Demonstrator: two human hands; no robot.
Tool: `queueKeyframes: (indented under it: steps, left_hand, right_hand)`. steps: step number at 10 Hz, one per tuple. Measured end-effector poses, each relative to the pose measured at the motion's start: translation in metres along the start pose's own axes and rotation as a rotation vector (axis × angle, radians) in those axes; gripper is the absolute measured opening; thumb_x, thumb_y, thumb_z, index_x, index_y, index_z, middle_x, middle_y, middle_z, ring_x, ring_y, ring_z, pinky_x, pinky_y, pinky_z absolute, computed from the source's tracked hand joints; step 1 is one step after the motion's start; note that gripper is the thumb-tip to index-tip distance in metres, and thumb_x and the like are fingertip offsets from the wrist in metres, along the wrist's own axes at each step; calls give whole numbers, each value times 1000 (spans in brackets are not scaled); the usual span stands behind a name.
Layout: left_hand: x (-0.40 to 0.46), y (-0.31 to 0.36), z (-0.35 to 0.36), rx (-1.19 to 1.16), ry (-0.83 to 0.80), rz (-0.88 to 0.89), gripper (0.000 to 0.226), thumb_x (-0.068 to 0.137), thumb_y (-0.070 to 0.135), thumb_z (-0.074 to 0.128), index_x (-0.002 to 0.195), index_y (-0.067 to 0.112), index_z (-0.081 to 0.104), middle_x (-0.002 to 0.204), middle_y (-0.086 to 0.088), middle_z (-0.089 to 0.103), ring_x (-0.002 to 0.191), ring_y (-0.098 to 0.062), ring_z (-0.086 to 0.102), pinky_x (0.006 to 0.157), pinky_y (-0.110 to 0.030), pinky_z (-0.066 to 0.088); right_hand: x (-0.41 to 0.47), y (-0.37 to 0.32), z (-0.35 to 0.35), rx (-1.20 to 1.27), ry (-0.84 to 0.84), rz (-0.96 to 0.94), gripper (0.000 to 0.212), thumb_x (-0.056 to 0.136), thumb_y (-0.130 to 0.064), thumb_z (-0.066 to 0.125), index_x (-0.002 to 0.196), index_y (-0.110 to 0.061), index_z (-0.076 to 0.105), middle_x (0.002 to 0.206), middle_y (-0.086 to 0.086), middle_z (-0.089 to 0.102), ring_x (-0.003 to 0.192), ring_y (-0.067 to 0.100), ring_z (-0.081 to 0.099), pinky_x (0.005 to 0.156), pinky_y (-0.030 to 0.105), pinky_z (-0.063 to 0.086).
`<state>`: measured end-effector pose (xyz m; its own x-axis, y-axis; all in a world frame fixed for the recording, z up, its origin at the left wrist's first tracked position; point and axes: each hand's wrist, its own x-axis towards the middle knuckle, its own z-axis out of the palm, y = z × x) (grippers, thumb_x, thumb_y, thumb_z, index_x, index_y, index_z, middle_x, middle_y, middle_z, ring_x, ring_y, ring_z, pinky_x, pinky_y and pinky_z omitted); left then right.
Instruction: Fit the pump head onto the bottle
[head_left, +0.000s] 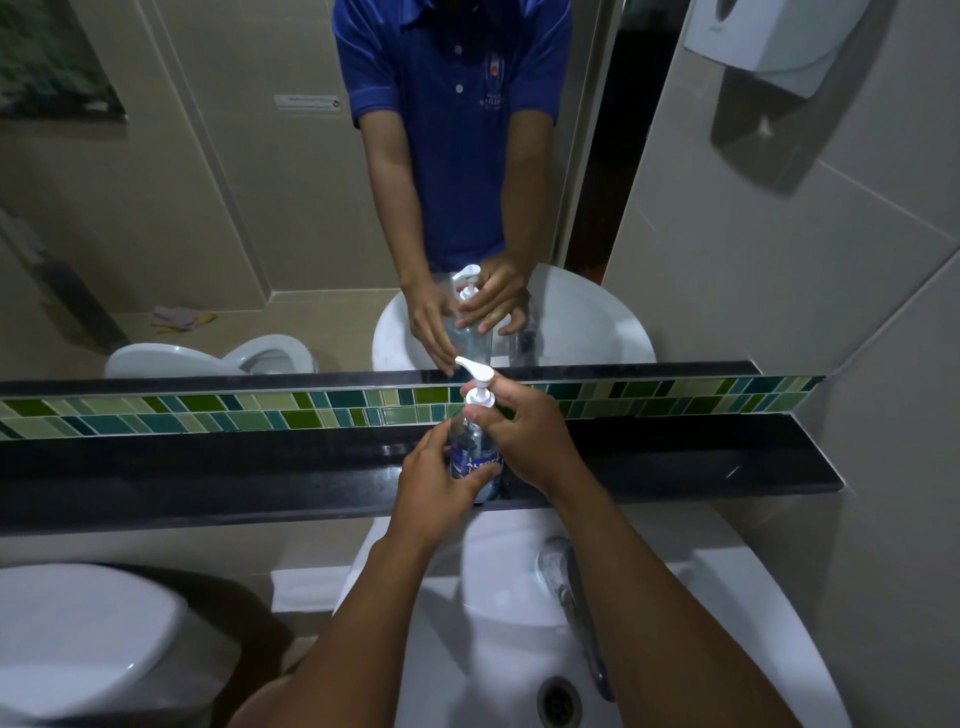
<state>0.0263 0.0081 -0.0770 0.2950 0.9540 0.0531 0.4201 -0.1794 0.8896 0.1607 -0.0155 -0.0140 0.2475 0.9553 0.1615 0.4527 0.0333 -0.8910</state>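
Note:
A clear bottle (470, 452) with a blue label stands upright on the black shelf (208, 478) above the sink. My left hand (434, 480) wraps around its lower body from the left. A white pump head (475, 379) sits on the bottle's neck, its spout pointing left. My right hand (519, 434) grips the white collar of the pump head with thumb and fingers from the right. The bottle's base is hidden behind my left hand.
A white sink (519, 623) with a chrome tap (566, 587) and drain lies below the shelf. A toilet cistern lid (83, 634) is at lower left. A mirror (234, 182) above the green tile strip reflects the person, bottle and sink. A paper dispenser (769, 36) hangs top right.

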Motion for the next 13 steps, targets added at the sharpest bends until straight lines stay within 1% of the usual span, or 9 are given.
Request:
queueKeyframes:
  steps: [2,3,4,6,8,9,10,12,13]
  left_hand:
    - [2,-3,4,0,27,14,62,71,35,85,127,28,58,117,8,67,99,-10,64,84,-25,52]
    - [2,-3,3,3,28,10,59,71,33,84,124,27,58,117,8,67,101,-11,64,83,-24,53]
    - [0,-5,4,-2,24,8,58,72,30,83,124,26,58,118,6,68,103,-10,64,82,-18,50]
    - [0,11,15,-65,-42,31,65,71,27,85,128,29,54,119,7,69,103,-10,67,85,-24,58]
    - [12,45,60,-122,-116,61,60,70,23,82,124,34,56,113,8,71,95,-8,71,83,-37,61]
    - [14,59,82,-142,-150,58,59,78,12,79,126,31,53,120,4,68,101,-10,69,84,-32,61]
    - [13,58,94,-143,-150,68,57,80,8,76,127,30,53,122,0,67,104,-13,68,85,-34,61]
    - [14,57,88,-91,-146,87,57,79,15,77,124,37,50,114,5,69,92,-2,67,75,-13,52]
    - [15,59,84,-106,-197,42,72,74,25,82,131,37,40,120,8,67,95,0,66,76,-11,50]
  right_hand:
    - [-3,0,13,-40,150,-36,31,88,-17,74,115,-3,73,99,5,77,73,-6,64,68,2,44]
    - [-5,4,15,-72,138,-11,35,83,-21,78,115,-8,71,97,0,76,77,2,65,71,7,47]
    - [-10,10,16,-87,166,0,34,78,-20,82,109,-11,73,101,3,79,90,14,73,82,29,59]
    - [-14,11,-1,-92,212,66,26,79,-22,80,102,-10,76,94,5,80,85,18,76,78,42,62]
    - [-13,20,-58,-85,278,98,27,81,-18,80,107,-13,75,93,-2,76,78,7,68,69,15,52]
    - [-16,29,-78,-67,291,117,31,82,-15,79,112,-11,74,96,-4,72,84,6,66,68,2,47]
    - [-19,39,-83,-54,299,125,31,82,-16,79,112,-12,73,99,-2,74,89,11,68,75,13,50]
    - [-19,43,-75,-27,271,129,33,83,-22,78,114,-14,73,104,2,78,95,15,73,87,39,60]
    - [-19,38,-81,29,201,176,49,83,-22,78,130,-19,65,122,-3,73,110,12,69,97,39,57]
